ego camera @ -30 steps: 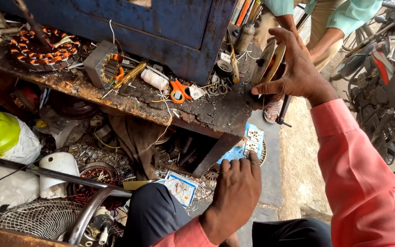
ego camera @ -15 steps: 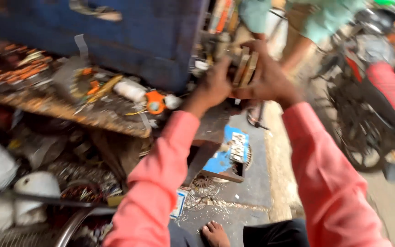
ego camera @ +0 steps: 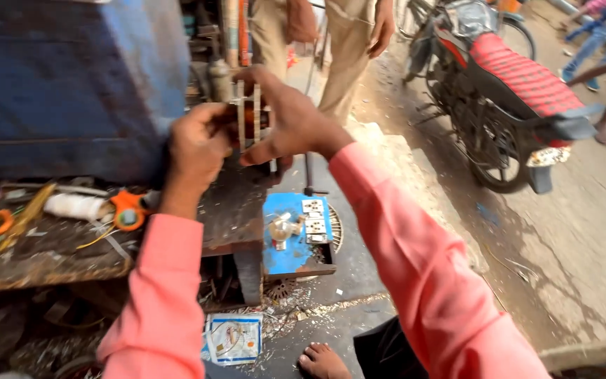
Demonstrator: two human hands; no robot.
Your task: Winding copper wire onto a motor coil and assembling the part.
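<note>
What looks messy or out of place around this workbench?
Plenty. Shavings and scraps litter the ground under the bench, beside a flat packet lying in the dirt. A blue switchboard sits tilted off the bench's edge. Both hands, left and right, hold a metal part above it.

We see a daylit street workshop: a worn wooden workbench (ego camera: pixel 226 217), a blue metal cabinet (ego camera: pixel 71 91), a dusty pavement (ego camera: pixel 562 231), and a parked motorcycle (ego camera: pixel 506 84).
</note>
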